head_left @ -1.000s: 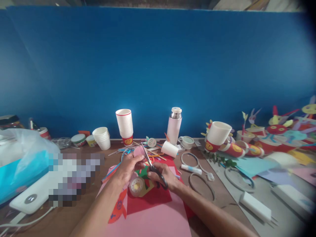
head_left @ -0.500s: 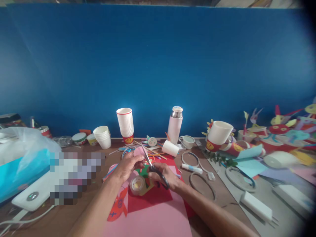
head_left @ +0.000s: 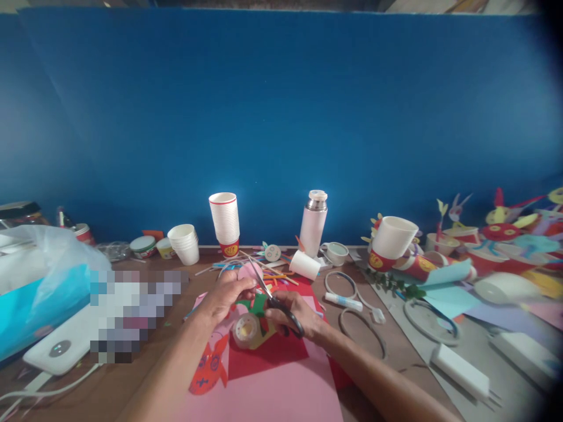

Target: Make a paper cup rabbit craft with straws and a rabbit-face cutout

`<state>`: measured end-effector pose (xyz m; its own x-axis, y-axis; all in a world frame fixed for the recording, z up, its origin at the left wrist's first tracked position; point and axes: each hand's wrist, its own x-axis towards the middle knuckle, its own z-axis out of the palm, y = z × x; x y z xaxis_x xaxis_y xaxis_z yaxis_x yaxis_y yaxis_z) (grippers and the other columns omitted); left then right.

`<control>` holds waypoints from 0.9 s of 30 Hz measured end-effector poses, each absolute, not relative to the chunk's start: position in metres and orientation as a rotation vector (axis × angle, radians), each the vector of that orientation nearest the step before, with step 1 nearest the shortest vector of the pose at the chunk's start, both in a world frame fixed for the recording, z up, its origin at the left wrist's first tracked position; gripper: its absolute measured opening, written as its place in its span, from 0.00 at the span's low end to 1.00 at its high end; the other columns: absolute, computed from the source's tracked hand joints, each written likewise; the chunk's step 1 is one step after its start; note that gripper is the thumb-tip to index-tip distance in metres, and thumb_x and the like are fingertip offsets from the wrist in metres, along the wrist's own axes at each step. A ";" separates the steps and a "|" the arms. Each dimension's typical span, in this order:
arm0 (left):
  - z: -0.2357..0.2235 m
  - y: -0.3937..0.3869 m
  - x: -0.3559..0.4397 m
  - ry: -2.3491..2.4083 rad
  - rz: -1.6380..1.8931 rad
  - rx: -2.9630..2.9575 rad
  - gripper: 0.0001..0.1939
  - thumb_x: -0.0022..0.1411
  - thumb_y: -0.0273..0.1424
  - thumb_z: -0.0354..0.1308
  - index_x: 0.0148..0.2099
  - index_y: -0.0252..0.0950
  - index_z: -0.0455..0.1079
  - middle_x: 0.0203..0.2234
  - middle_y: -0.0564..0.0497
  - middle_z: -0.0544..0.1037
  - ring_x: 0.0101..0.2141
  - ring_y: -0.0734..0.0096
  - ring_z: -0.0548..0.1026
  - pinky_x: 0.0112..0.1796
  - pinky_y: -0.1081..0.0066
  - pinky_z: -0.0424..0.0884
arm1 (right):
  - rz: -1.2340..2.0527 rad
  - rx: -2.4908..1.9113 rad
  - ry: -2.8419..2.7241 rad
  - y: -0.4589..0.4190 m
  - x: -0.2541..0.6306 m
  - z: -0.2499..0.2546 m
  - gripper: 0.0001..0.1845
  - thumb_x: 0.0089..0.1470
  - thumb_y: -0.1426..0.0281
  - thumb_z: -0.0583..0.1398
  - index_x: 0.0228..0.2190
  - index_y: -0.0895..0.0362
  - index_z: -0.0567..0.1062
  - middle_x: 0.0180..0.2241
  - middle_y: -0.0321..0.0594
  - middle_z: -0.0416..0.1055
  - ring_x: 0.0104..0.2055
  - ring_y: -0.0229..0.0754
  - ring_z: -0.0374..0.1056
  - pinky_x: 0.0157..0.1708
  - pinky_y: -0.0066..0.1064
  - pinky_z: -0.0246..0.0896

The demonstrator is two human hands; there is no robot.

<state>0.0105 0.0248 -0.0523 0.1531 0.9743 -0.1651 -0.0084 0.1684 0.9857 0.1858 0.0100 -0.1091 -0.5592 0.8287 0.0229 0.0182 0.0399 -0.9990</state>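
Note:
Between the fingers of my left hand (head_left: pixel 229 294) is a small rounded piece of pink paper (head_left: pixel 250 271). My right hand (head_left: pixel 294 313) grips the black handles of a pair of scissors (head_left: pixel 266 289), whose blades point up and left against the pink piece. Below both hands lie a roll of clear tape (head_left: pixel 246 330) and a green paper scrap (head_left: pixel 255 305), on red paper (head_left: pixel 264 357). An orange paper cutout (head_left: pixel 208 368) with drawn marks rests on the large pink sheet (head_left: pixel 268 395), near my left wrist.
Behind the hands stand a tall stack of paper cups (head_left: pixel 224 220), a pink thermos (head_left: pixel 313 228) and a tipped white cup (head_left: pixel 305 265). A glue stick (head_left: pixel 343 302) and cables lie right. A white power bank (head_left: pixel 57 350) is left; paper-cup crafts (head_left: pixel 497 240) crowd the far right.
The pink paper piece now shows a rounder face beside the scissor blades. Both hands keep nearly the same place; the whole view has shifted slightly.

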 end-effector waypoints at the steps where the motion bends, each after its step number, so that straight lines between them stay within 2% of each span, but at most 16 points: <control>1: -0.052 0.024 0.010 1.164 0.991 1.154 0.04 0.45 0.27 0.58 0.22 0.32 0.69 0.13 0.54 0.71 0.17 0.77 0.67 0.18 0.79 0.59 | 1.594 -0.859 -1.676 0.010 0.186 -0.109 0.12 0.45 0.62 0.60 0.26 0.58 0.66 0.15 0.29 0.62 0.15 0.31 0.57 0.14 0.21 0.48; 8: -0.049 0.023 0.008 1.158 0.959 1.257 0.07 0.45 0.26 0.57 0.18 0.32 0.68 0.12 0.55 0.69 0.16 0.77 0.65 0.20 0.77 0.59 | 1.590 -0.812 -1.707 0.009 0.185 -0.107 0.12 0.46 0.62 0.61 0.25 0.58 0.67 0.17 0.31 0.64 0.18 0.32 0.59 0.17 0.22 0.51; 27: -0.047 0.024 0.004 1.164 0.940 1.184 0.05 0.44 0.28 0.61 0.21 0.32 0.69 0.13 0.54 0.70 0.16 0.77 0.67 0.21 0.76 0.63 | 1.570 -0.866 -1.696 0.009 0.184 -0.103 0.11 0.44 0.63 0.61 0.24 0.57 0.67 0.14 0.29 0.62 0.15 0.31 0.56 0.13 0.21 0.47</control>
